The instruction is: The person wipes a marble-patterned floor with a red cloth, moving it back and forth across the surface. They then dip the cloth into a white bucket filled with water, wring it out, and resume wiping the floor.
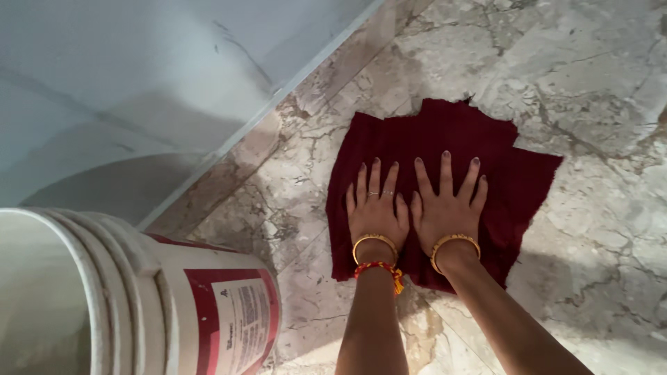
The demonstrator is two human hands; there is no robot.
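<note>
So, both hands are pressing a dark red cloth (445,180) flat at mid-frame.
Left hand (376,208) and right hand (447,205) are lying open, gripping nothing; marble floor (597,104) wiping looks underway, white bucket (139,305) waiting lower left.

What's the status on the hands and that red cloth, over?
Left hand and right hand flat, open, side by side on dark red cloth. Cloth spread on marble floor. White bucket apart, left.

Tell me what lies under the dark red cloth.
The cloth lies flat on the marble floor, both hands pressed on top: left hand, right hand. Anything beneath it is covered.
</note>
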